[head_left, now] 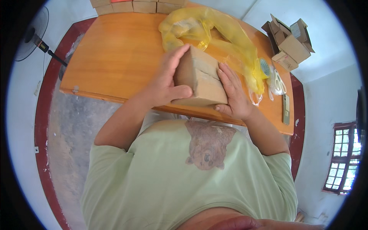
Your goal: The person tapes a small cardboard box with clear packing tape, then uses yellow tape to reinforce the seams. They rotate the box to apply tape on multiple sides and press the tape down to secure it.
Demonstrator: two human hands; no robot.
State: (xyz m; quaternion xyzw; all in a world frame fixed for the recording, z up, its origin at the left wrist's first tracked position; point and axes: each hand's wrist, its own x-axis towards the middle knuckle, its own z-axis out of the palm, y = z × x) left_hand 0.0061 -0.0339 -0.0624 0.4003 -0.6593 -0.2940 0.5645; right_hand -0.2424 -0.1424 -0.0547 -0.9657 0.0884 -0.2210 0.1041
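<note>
A small brown cardboard box (209,82) is held between my two hands at the near edge of the table. Its upper face shows a seam between two closed flaps. My left hand (168,78) grips the left side, with the thumb along the near lower part and the fingers reaching to the far corner. On the right side, my right hand (236,92) presses with its fingers on the upper face and its thumb at the near lower corner. The box's underside is hidden. Just beyond it lies a crumpled yellow plastic bag (234,32).
Several cardboard boxes (145,7) line the far edge of the wooden table (111,50). At the right are a tape roll (264,68), white-handled scissors (281,82) and a flat narrow object (286,109). Opened cartons (293,48) are stacked at the far right; a fan (32,34) stands left.
</note>
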